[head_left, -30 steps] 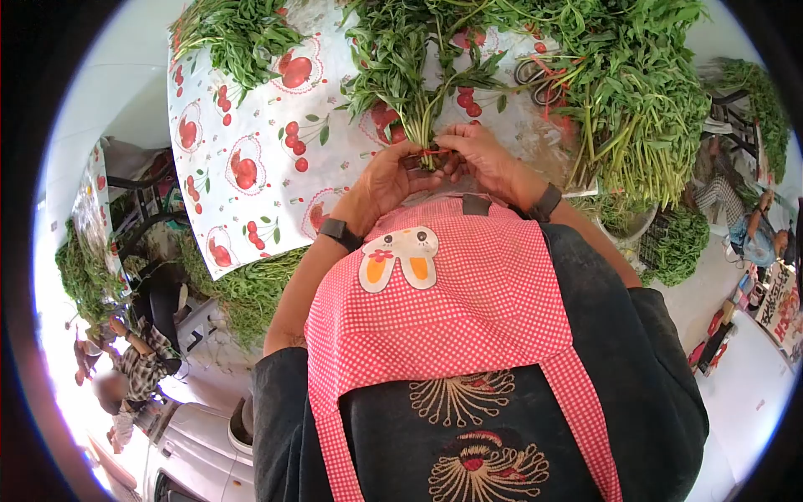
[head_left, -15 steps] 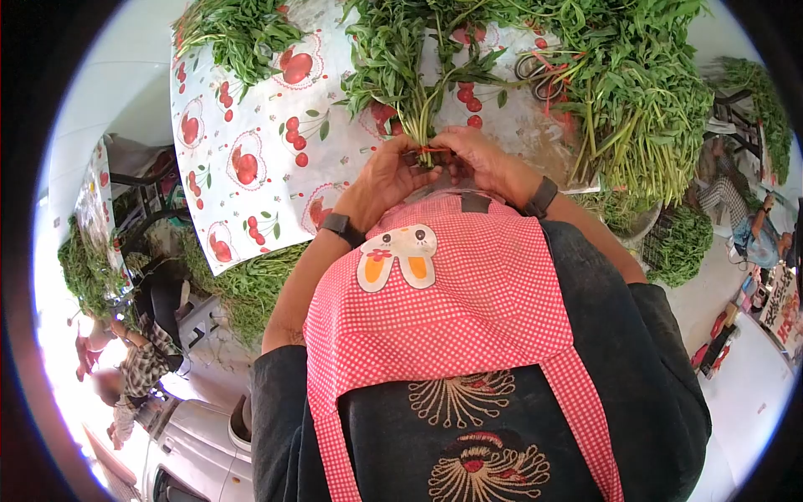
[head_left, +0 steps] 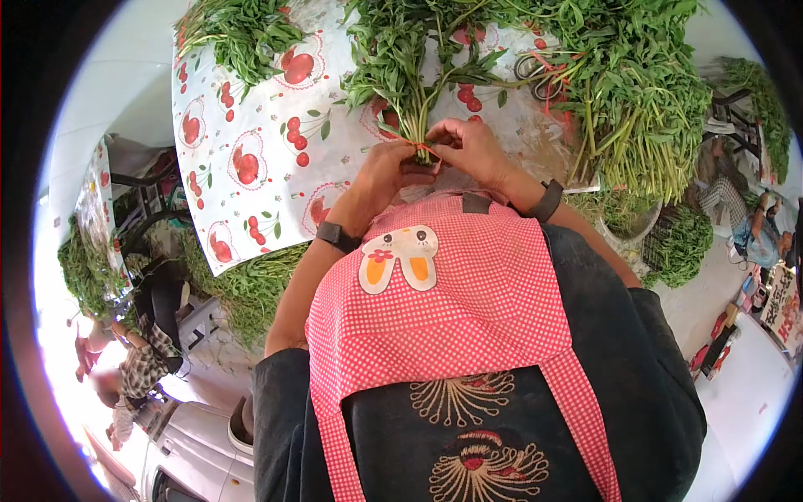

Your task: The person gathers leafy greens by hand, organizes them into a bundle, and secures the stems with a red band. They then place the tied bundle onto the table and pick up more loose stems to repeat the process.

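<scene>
Nearest my view, a red checked apron [head_left: 443, 309] covered the wearer's front. Just past it, I saw the left hand [head_left: 386, 174] clamped on the stem ends of a leafy bunch [head_left: 400, 75] lying on the fruit-patterned tablecloth [head_left: 272, 125]. The right hand [head_left: 478, 156] curled at the red tie [head_left: 424, 147] around those stems; I couldn't tell whether it pinched it. Farther on, scissors [head_left: 538, 76] lay beside a heap of greens [head_left: 640, 105], well apart from another bunch [head_left: 242, 38] on the left.
</scene>
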